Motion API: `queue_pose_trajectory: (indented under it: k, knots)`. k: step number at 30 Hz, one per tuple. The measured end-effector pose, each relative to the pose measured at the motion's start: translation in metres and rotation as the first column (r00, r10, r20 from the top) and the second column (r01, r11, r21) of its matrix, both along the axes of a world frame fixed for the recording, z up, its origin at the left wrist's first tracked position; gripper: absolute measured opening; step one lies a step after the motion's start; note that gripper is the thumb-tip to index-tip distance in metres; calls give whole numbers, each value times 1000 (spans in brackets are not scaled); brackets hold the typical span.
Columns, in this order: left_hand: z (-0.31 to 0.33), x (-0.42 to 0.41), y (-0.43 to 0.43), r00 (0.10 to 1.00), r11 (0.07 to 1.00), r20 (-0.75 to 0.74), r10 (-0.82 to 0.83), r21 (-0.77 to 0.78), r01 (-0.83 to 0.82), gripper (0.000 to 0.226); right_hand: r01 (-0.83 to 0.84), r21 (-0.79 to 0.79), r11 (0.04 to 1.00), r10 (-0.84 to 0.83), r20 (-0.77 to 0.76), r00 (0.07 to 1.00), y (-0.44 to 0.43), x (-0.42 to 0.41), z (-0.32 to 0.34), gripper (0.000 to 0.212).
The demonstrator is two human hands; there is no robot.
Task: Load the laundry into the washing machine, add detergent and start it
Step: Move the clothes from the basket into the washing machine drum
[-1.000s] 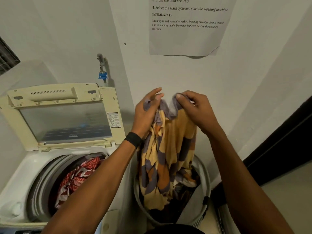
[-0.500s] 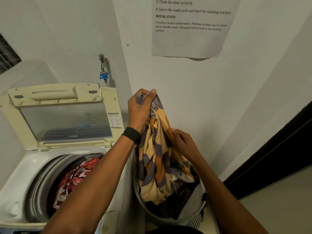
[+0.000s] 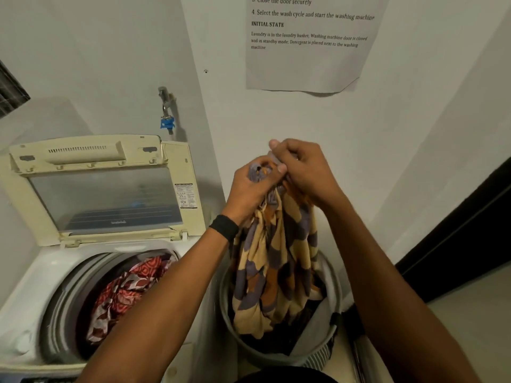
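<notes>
Your left hand [image 3: 255, 186] and right hand [image 3: 302, 170] both grip the yellow-and-purple cloth [image 3: 276, 261] bunched above the laundry basket [image 3: 331, 338], fingers curled.

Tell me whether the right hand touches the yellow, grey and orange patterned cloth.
Touching. The head view shows the right hand pinching the bunched top of the yellow, grey and orange patterned cloth beside the left hand.

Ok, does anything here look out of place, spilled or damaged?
Only small things. The lower right corner of the paper notice curls outward, unstuck, and casts a shadow beneath it. The washing machine lid looks yellowed, perhaps from age. Nothing looks spilled or broken.
</notes>
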State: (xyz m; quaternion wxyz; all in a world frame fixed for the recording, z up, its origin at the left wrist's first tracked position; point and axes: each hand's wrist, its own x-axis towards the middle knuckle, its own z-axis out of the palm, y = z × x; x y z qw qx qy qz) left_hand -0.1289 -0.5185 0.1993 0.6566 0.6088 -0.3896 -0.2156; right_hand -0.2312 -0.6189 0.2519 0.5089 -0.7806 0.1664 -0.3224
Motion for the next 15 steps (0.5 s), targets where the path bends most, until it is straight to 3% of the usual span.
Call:
queue_pose_trajectory:
  k: [3, 5, 7, 10, 15]
  knots:
    - [-7, 9, 4, 990, 991, -45, 131, 14, -130, 32, 28, 109, 994, -33, 50, 998, 5, -6, -32, 50]
    - [-7, 18, 7, 974, 982, -137, 179, -31, -185, 12, 32, 33, 999, -31, -28, 999, 3, -15, -59, 44]
    - [-3, 29, 9, 944, 963, -226, 239, -72, -261, 11, -26, -19, 999, 23, -143, 989, 2, -25, -90, 44]
    - [-6, 43, 13, 921, 938, -226, 318, -65, -339, 8, 33, -7, 999, -34, -209, 977, -6, -47, -119, 51]
    - [-20, 44, 15, 929, 941, -183, 321, -53, -335, 3, 216, 13, 976, -216, -31, 976, -20, -59, -81, 40]
